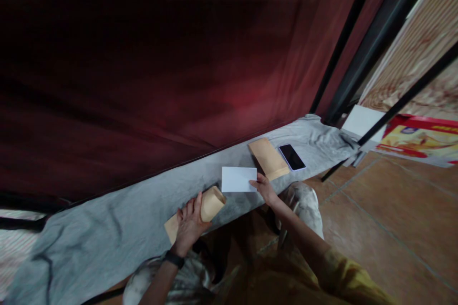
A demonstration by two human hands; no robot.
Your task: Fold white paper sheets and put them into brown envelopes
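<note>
My left hand [189,224] is wrapped around a brown paper envelope [211,202], holding it with its mouth open toward the right. My right hand [264,187] pinches the right edge of a white folded sheet [238,179], which lies flat on the grey cloth [107,233] just beyond the envelope's mouth. A black band sits on my left wrist.
A second brown envelope [268,157] and a dark phone [292,157] lie on the grey cloth to the right. A dark red curtain [161,81] hangs behind. Black metal poles [372,33], white paper [363,121] and a red printed box [418,138] stand at right on the tiled floor.
</note>
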